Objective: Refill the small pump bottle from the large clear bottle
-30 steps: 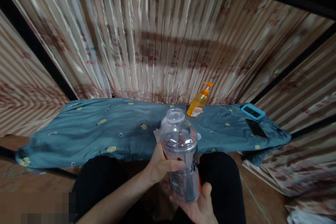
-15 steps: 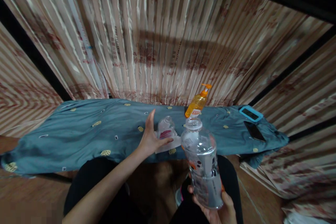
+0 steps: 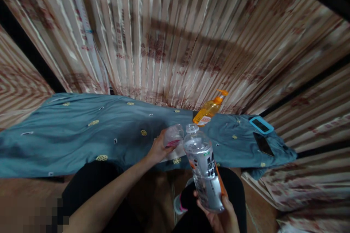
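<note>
My left hand [image 3: 159, 149] is closed round a small clear container [image 3: 172, 134] with a pink mark near its lower end. The container tilts slightly to the right, over the bench. A white sheet of paper or tissue [image 3: 179, 151] lies just below it, partly covered by the hand. In my right hand [image 3: 216, 213] is a large clear plastic bottle [image 3: 203, 169] with a silver and orange label, gripped near its base. The bottle's uncapped mouth leans up and left, close to the small container but apart from it.
An orange pump bottle [image 3: 207, 112] stands at the back of the cloth-covered bench [image 3: 125, 123]. To the right lie a blue-framed device [image 3: 261, 125] and a dark phone [image 3: 263, 144]. A pleated curtain [image 3: 164, 43] hangs behind, with dark poles at both sides.
My left hand has gone from open beside the small container to closed round it, and the container now tilts. The large bottle has turned and shifted slightly left; the camera view has tilted.
</note>
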The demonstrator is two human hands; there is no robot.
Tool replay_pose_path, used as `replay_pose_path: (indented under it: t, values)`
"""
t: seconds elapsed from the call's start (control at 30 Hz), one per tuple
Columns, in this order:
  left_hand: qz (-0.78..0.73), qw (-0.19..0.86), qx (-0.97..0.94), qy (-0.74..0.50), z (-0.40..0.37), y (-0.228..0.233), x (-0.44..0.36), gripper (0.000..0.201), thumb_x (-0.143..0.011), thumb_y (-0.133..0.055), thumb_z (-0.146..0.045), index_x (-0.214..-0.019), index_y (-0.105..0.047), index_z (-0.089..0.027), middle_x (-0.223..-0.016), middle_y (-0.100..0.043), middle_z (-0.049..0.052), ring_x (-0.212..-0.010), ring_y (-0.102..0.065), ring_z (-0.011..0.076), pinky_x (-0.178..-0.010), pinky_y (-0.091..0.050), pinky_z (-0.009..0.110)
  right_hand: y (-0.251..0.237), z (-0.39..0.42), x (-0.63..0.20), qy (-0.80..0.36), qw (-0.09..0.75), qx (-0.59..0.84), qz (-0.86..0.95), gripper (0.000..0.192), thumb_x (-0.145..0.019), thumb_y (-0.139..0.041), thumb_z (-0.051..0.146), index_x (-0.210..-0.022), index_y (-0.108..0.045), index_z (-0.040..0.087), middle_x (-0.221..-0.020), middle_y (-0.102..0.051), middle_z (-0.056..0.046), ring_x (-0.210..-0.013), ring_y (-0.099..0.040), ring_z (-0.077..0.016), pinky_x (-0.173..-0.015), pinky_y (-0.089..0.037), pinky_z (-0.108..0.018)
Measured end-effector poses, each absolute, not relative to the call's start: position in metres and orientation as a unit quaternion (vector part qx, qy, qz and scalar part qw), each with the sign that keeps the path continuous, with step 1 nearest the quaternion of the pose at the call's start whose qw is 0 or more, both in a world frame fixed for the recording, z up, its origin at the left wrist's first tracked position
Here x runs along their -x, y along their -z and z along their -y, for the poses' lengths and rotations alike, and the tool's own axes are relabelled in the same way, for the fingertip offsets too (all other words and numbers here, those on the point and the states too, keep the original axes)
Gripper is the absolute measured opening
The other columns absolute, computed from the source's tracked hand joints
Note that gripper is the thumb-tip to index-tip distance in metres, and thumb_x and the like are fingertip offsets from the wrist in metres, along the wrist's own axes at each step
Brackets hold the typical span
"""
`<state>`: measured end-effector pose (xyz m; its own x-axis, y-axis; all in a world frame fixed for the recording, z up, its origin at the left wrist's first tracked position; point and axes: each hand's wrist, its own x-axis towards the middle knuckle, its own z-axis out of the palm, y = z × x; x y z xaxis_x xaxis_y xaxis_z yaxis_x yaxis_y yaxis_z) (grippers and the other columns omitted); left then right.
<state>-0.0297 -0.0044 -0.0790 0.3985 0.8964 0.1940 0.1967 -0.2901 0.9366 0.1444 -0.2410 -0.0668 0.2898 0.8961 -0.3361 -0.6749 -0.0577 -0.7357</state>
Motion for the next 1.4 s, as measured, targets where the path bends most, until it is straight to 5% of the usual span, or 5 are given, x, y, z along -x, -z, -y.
replay_pose_path:
  t: [0.27, 0.63, 0.93, 1.2, 1.4]
  values:
    - [-0.364, 0.452, -0.718, -0.384, 0.003, 0.079, 0.031, 0.057, -0.075, -0.076, -0.037, -0.127, -0.055, -0.023, -0.122, -0.071, 0.008, -0.11, -0.069, 0.0303, -0.099, -0.054, 0.044, 0.057, 0.243, -0.152, -0.566, 0.671, 0.469, 0.098, 0.05, -0.075, -0.085, 0.059, -0.115, -0.077, 0.031, -0.117, -0.071, -0.013, -0.096, -0.071, -0.0324, -0.08, -0.06, -0.043]
    - [-0.325, 0.44, -0.728, -0.413, 0.004, 0.073, 0.034, 0.087, -0.077, -0.077, -0.047, -0.15, -0.04, -0.021, -0.15, -0.054, 0.016, -0.136, -0.054, 0.0353, -0.116, -0.042, 0.052, 0.04, 0.238, -0.143, -0.537, 0.669, 0.508, 0.076, 0.054, -0.062, -0.093, 0.056, -0.108, -0.079, 0.03, -0.111, -0.072, -0.015, -0.091, -0.073, -0.0313, -0.074, -0.061, -0.034]
    - [-0.299, 0.429, -0.744, -0.416, 0.002, 0.021, 0.034, 0.041, -0.092, -0.058, -0.043, -0.128, -0.064, -0.023, -0.128, -0.07, 0.01, -0.119, -0.064, 0.0289, -0.108, -0.049, 0.042, 0.046, 0.245, -0.148, -0.547, 0.668, 0.49, 0.123, 0.06, -0.078, -0.083, 0.058, -0.122, -0.07, 0.019, -0.112, -0.07, -0.019, -0.094, -0.071, -0.036, -0.082, -0.059, -0.05]
    - [-0.288, 0.406, -0.753, -0.43, -0.006, 0.019, 0.026, 0.03, -0.091, -0.057, -0.039, -0.112, -0.068, -0.021, -0.113, -0.07, 0.01, -0.106, -0.066, 0.0276, -0.097, -0.053, 0.04, 0.029, 0.246, -0.142, -0.578, 0.688, 0.424, 0.112, 0.035, -0.081, -0.083, 0.048, -0.11, -0.08, 0.028, -0.111, -0.072, -0.015, -0.093, -0.073, -0.0335, -0.079, -0.062, -0.038]
    - [-0.304, 0.409, -0.744, -0.432, -0.005, 0.019, 0.019, 0.026, -0.091, -0.057, -0.037, -0.109, -0.068, -0.022, -0.112, -0.069, 0.008, -0.104, -0.065, 0.0255, -0.096, -0.052, 0.038, 0.016, 0.249, -0.137, -0.573, 0.689, 0.441, 0.054, 0.033, -0.08, -0.084, 0.046, -0.107, -0.081, 0.027, -0.108, -0.072, -0.016, -0.092, -0.073, -0.035, -0.076, -0.063, -0.039]
